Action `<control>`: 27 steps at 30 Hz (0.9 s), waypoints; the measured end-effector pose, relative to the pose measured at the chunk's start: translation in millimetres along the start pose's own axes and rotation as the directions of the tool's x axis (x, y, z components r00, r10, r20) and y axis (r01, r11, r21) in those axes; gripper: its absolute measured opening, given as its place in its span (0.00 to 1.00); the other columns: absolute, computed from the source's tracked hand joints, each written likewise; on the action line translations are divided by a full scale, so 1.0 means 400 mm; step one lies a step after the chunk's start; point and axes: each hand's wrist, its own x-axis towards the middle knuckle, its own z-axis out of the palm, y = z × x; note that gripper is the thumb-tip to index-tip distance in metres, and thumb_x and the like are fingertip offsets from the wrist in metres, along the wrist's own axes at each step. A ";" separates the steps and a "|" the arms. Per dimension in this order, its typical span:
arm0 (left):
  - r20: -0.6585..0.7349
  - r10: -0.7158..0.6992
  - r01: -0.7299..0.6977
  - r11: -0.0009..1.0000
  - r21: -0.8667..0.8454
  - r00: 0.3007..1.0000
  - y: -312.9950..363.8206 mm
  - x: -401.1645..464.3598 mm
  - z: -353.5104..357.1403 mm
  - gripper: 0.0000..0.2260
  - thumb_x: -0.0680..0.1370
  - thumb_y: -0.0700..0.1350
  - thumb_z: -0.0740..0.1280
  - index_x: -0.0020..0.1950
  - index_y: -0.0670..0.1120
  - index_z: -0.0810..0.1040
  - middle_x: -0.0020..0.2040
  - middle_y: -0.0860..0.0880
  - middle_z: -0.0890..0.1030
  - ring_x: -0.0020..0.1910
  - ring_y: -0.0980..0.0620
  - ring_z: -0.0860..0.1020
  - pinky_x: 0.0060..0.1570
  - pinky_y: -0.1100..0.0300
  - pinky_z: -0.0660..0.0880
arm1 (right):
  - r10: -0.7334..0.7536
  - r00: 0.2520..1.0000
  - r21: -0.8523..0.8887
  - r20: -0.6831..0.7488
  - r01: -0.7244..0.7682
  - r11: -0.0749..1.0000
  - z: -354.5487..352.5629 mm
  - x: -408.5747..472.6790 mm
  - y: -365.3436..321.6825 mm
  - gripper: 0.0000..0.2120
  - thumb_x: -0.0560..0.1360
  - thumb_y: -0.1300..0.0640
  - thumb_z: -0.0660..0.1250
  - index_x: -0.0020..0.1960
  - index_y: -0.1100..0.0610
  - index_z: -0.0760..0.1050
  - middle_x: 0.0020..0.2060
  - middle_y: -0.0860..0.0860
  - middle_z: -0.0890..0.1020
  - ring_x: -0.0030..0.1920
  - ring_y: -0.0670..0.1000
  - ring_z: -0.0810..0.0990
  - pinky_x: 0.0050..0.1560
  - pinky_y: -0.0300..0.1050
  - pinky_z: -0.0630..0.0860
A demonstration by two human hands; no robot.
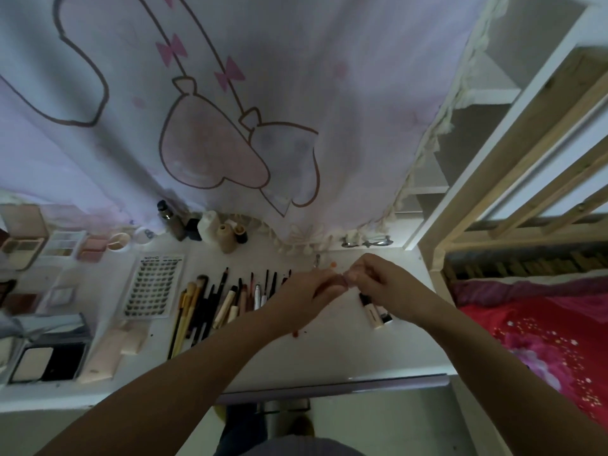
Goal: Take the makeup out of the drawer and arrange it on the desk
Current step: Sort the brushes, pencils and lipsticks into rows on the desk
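— Palettes [23, 246] first, far left on the desk [329, 350]: are they placed?

— Yes. Open compacts sit there, a powder case [49, 358] nearer, then the lash card [154, 286] and tubes [112, 350]. Further right, your brushes [200, 307] and pencils lie in a tidy row, with bottles [227, 236] along the far edge under the curtain [263, 93].

— And your hands?

— Your left hand [306, 291] and right hand [385, 284] meet above the desk, right of the brushes. Both pinch one small pinkish item [343, 279] between the fingertips; I can't tell what it is.

— What's beside them?

— Two small tubes [375, 311] lie just under your right hand.

— How much is left?

— Most looks laid out, I'd judge. That item needs a spot; the drawer is out of sight, so the remainder is unknown.
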 end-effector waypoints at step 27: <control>0.157 -0.054 0.041 0.995 0.087 0.986 -0.053 -0.045 0.002 0.07 0.79 0.51 0.61 0.53 0.51 0.75 0.41 0.55 0.75 0.38 0.58 0.73 0.40 0.60 0.70 | 0.120 0.938 0.058 0.325 -0.147 0.987 0.000 0.000 0.003 0.11 0.78 0.45 0.60 0.47 0.51 0.74 0.39 0.48 0.82 0.35 0.44 0.79 0.37 0.38 0.73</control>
